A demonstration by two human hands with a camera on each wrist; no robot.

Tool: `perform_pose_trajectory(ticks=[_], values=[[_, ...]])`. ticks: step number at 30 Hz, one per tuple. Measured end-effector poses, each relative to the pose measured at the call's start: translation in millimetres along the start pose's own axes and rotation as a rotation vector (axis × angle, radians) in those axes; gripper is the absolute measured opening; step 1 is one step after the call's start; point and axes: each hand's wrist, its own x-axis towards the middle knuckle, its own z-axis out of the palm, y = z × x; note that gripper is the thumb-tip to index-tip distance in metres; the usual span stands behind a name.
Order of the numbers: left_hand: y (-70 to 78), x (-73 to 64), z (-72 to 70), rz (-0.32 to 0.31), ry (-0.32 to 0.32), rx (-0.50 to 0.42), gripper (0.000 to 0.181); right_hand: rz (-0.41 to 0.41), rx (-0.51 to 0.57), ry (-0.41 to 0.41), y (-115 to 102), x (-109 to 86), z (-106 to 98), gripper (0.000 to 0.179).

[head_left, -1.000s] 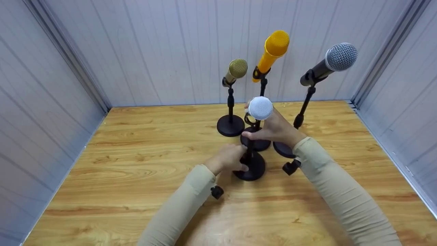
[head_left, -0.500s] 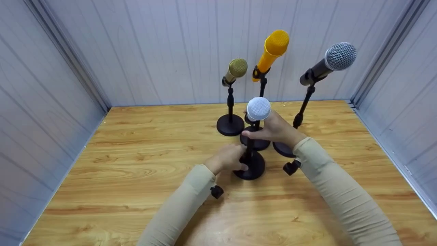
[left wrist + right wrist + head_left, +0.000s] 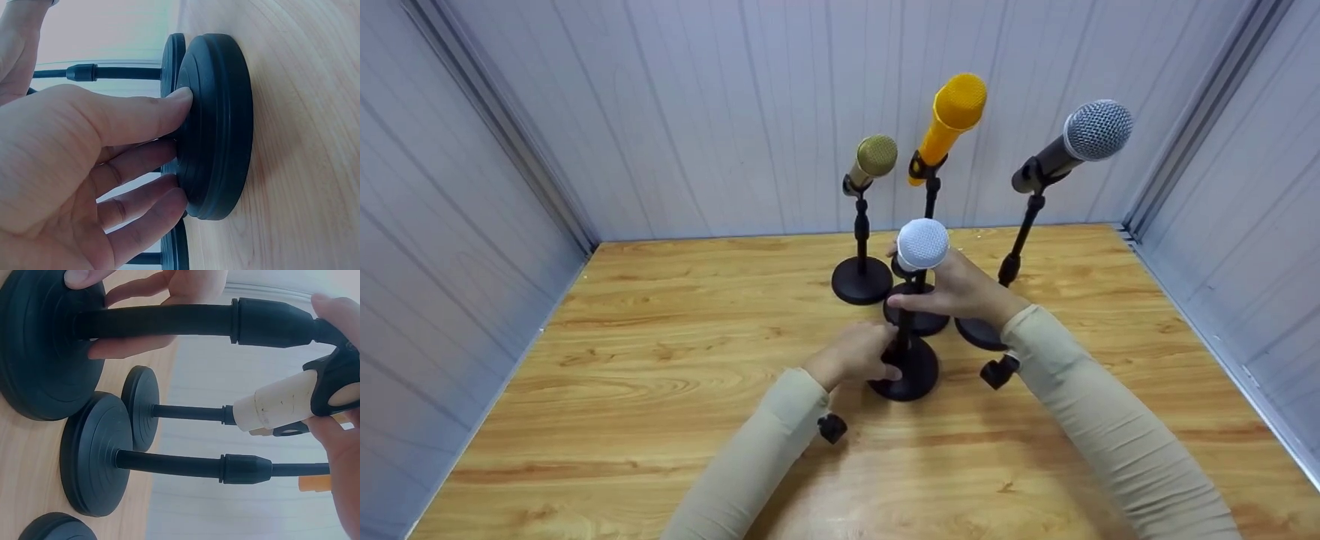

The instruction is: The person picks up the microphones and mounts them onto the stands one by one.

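Observation:
A white microphone point(image 3: 922, 244) sits tilted in the black clip point(image 3: 337, 379) atop a short desk stand with a round base point(image 3: 919, 371). My right hand point(image 3: 971, 289) grips the stand's top around the clip, thumb on one side and fingers on the other. Low on the same stand, my left hand point(image 3: 859, 352) holds its foot. In the left wrist view the left thumb point(image 3: 146, 115) and fingertips press the base's upper face. The right wrist view shows the left fingers on both sides of the pole point(image 3: 157, 322). The white microphone's handle point(image 3: 275, 402) shows below the clip.
Close behind stand a gold microphone point(image 3: 876, 157), a yellow microphone point(image 3: 956, 109) and a grey-headed black microphone point(image 3: 1095, 133), each on a black stand. Their bases crowd the held one. Wall panels point(image 3: 697, 112) enclose the wooden table point(image 3: 660, 360) at the back and sides.
The white microphone and its clip have turned slightly left under my right hand. My left hand has stayed at the base. The whole head view has shifted a little.

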Motion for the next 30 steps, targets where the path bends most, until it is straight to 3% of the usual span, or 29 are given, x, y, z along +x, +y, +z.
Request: perform_pose_trajectory(ticks=[16,23,30], values=[[-4.4,-5.9,-1.1,0.008,0.014,-0.013,0.036,0.006,-0.059,0.022,-3.4,-4.4,3.4,0.084],[-5.6,-6.4,-1.0,0.009,0.022,-0.047,0.034,0.016,-0.046,0.007,-2.3,-15.0,-4.6,0.087],[-9.3,-6.6,-0.5,0.028,0.034,-0.081,0.034,0.045,-0.084,0.065,-2.8,-28.7,-13.4,0.091]])
